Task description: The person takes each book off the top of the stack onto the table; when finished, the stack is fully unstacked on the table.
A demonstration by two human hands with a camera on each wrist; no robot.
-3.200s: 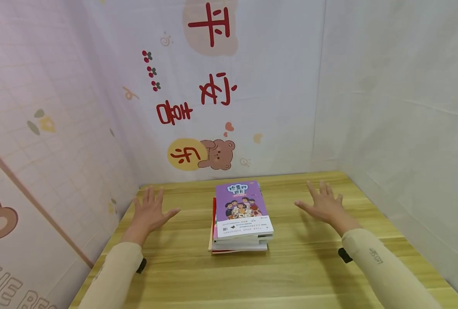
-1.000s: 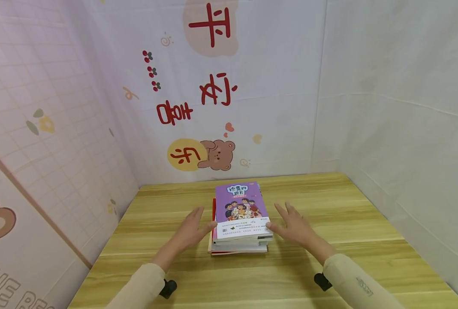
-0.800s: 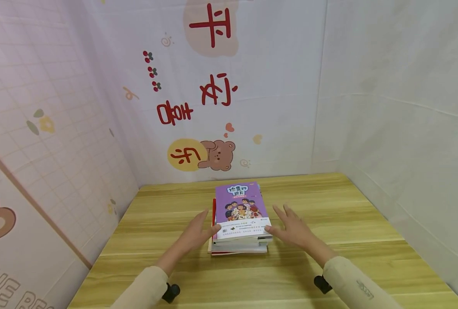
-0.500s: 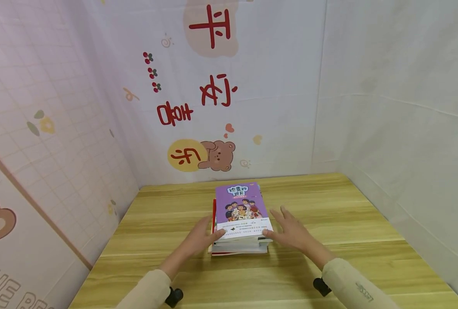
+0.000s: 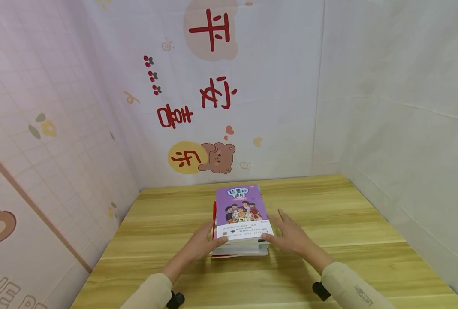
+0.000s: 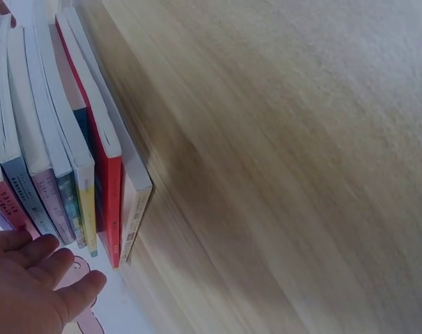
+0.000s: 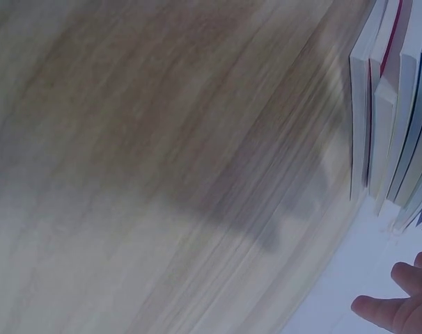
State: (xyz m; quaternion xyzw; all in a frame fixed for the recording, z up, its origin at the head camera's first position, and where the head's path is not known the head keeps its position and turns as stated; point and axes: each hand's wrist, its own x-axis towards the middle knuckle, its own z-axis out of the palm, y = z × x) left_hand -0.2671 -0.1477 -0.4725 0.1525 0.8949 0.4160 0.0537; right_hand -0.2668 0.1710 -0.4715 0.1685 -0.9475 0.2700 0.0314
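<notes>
A stack of several books (image 5: 239,249) lies on the wooden table, topped by a purple book (image 5: 239,206) with cartoon children and a white band. My left hand (image 5: 202,243) is at the stack's left side, thumb over the purple book's near corner. In the left wrist view its extended fingers (image 6: 79,292) are beside the upper spines; a red book (image 6: 112,202) shows low in the stack. On the opposite side, my right hand (image 5: 292,236) has its thumb at the near right corner. Spread fingers of that hand (image 7: 378,309) show below the page edges in the right wrist view.
The wooden table (image 5: 329,274) extends around the stack. Behind it stands a white printed backdrop (image 5: 279,86) with red characters and a bear. Further fabric walls border the left and right sides.
From wide apart, both hands have come inward to the two sides of the stack. Over the last second the thumbs have moved onto its near corners. The books have stayed in place.
</notes>
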